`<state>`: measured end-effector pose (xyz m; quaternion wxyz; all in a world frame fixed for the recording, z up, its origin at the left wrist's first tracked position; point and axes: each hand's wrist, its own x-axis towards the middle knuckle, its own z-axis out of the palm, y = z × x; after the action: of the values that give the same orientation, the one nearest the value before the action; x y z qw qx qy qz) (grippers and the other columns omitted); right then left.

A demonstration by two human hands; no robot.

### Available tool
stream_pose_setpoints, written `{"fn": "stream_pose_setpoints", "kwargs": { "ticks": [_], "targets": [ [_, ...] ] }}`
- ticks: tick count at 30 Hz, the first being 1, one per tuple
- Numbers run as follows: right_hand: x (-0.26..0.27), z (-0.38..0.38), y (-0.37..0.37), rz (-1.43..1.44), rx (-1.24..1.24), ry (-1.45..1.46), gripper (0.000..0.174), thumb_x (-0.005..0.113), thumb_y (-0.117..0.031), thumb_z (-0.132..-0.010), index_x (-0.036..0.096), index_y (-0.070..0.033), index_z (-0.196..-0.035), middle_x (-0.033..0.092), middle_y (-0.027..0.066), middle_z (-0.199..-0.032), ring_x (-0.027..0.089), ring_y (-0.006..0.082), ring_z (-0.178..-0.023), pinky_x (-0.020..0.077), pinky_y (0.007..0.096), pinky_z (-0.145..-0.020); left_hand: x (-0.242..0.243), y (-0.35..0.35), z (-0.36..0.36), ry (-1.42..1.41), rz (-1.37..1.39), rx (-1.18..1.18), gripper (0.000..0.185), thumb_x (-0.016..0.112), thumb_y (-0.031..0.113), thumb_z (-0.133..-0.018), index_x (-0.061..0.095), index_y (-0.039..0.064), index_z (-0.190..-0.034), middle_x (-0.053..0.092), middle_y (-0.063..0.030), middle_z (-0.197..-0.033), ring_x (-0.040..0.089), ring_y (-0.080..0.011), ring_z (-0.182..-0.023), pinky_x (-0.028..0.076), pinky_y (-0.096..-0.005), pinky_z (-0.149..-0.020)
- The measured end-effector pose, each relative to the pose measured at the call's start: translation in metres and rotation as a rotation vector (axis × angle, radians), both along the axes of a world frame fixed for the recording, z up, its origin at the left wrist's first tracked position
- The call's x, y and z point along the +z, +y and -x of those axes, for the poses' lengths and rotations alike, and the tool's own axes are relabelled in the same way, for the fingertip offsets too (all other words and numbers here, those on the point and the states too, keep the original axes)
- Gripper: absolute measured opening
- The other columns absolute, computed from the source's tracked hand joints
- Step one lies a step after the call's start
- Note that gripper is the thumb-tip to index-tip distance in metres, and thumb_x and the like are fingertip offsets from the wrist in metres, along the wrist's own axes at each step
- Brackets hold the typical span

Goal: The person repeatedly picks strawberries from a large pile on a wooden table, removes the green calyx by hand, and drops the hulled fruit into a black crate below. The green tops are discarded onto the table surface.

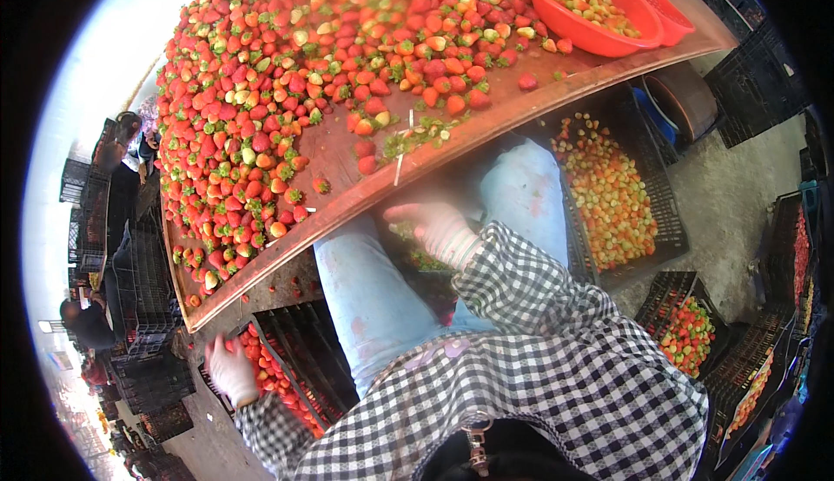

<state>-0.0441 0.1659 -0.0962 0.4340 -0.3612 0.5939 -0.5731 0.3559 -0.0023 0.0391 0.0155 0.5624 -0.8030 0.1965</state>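
Observation:
My left hand (pixel 231 369), in a pale glove, is over a black plastic crate of red strawberries (pixel 277 377) at the lower left; whether it holds one cannot be told. My right hand (pixel 433 230), in a pale striped glove, is between my knees, below the table's edge. Its fingers are blurred, and green leafy bits (pixel 427 259) lie beneath it. A large heap of strawberries (pixel 260 103), many with green caps, covers the reddish table (pixel 339 132) before me. Loose green caps (pixel 417 136) lie near its edge.
A red plastic basin (pixel 554 22) of pale strawberries and a red basket (pixel 658 5) stand at the table's right end. Below are a black crate of pale strawberries (pixel 612 201) and a smaller crate (pixel 687 334). Stacked crates (pixel 140 279) and people are at left.

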Motion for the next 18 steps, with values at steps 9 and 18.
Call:
{"fn": "stream_pose_setpoints", "kwargs": {
  "ticks": [9,18],
  "targets": [
    [0.018,0.015,0.021,0.132,-0.104,-0.046,0.053,0.040,0.008,-0.077,0.061,-0.010,-0.122,0.064,0.0035,-0.093,0.044,0.0062,-0.054,0.0373,0.0224,-0.048,-0.039,-0.059,0.395,0.036,-0.651,-0.626,0.035,0.071,0.035,-0.076,0.068,0.006,-0.096,0.068,-0.0149,-0.090,0.065,-0.0316,-0.086,0.051,-0.0393,-0.077],
    [0.076,0.012,0.008,0.371,-0.252,-0.294,0.064,0.027,0.014,-0.069,0.056,0.003,-0.124,0.065,0.0098,-0.109,0.060,0.0082,-0.081,0.0484,0.0195,-0.070,-0.033,-0.004,0.298,1.659,-1.960,-0.368,0.034,0.051,0.025,-0.096,0.054,0.001,-0.120,0.062,-0.0050,-0.100,0.060,-0.0116,-0.076,0.048,-0.0195,-0.060]
  ]
}}
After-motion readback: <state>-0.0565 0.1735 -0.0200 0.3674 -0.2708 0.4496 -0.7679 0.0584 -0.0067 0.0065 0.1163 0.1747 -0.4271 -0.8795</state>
